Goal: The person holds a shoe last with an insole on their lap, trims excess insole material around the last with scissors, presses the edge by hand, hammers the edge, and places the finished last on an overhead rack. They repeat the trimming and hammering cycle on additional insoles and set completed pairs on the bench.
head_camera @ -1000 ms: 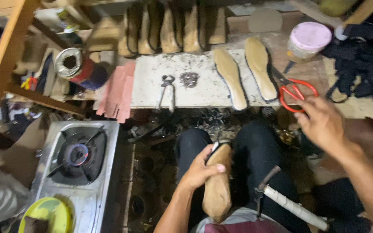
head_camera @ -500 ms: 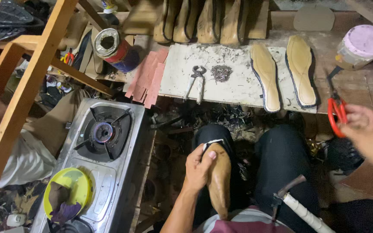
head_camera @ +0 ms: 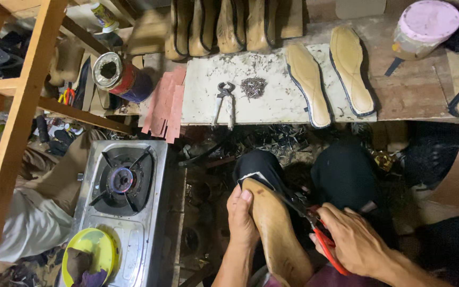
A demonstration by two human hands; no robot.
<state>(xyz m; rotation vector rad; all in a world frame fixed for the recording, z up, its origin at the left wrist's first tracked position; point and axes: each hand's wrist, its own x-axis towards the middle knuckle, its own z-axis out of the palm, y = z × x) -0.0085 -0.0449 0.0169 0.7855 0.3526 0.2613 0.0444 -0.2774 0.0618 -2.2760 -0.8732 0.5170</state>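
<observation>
head view, from large to small. wooden bench across the top, with white slab on it; pincers and small heap of nails lying on the slab, two insoles side by side at its right part, pink-lidded tub further right. gas stove at lower left, yellow lid on its near end. row of wooden lasts standing behind the slab.

changed since a second ago: scissors no longer on the bench near the tub, now down at the lap, red handles closed inside right hand, dark blades pointing up-left to the black material at the last's tip. right hand moved from reaching far at the bench to close beside the last. left hand same as before, wrapped around the last on the knee, thumb pressing near the tip. meaning, as a judgement: fetching of the tool finished, trimming at the tip edge seems ready to begin; blades open or shut, cannot tell.
</observation>
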